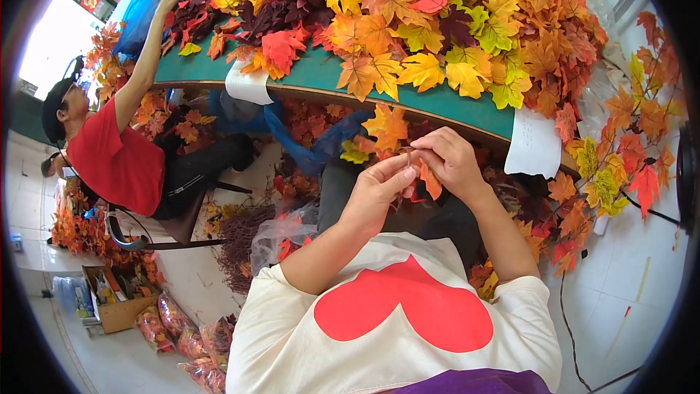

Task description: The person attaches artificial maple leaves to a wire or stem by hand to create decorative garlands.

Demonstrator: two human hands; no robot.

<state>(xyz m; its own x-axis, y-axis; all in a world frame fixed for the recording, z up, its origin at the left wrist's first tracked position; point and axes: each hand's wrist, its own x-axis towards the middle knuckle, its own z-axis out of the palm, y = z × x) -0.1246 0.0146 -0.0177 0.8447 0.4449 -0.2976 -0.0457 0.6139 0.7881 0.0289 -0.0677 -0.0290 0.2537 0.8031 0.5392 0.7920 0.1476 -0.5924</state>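
Observation:
Close together in front of my lap, both hands work on one spray of artificial maple leaves (386, 128), orange and yellow. My left hand (379, 193) pinches its thin brown stem from the lower left. From the right, my right hand (448, 164) has thumb and forefinger closed on the stem near its top. An orange leaf (430, 181) hangs between the hands. Beyond them, a large heap of artificial maple leaves (408, 22) in red, orange, yellow and dark purple covers much of a green table (313, 76).
White paper sheets (534, 142) hang over the table's near edge. At the left a seated person in a red shirt (120, 153) reaches toward a blue bag (157, 4). Leafy branches (634, 146) stand at the right. Bagged leaves (175, 321) and a cardboard box (120, 303) lie lower left.

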